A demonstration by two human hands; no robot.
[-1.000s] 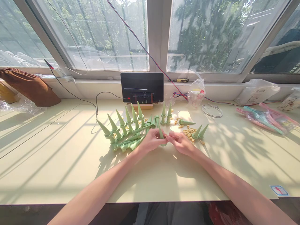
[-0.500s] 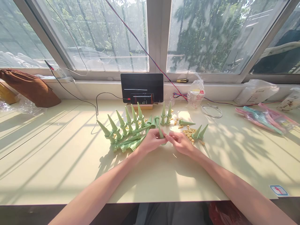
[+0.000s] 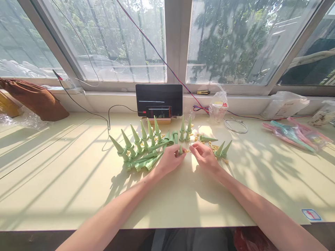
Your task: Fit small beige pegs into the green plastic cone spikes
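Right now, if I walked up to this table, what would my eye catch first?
Probably the row of green spikes standing left of centre on the table. To their right, the left hand holds a green cone, a yellow peg beside it, with the right hand close by. Behind, a dark tablet stands before the window.
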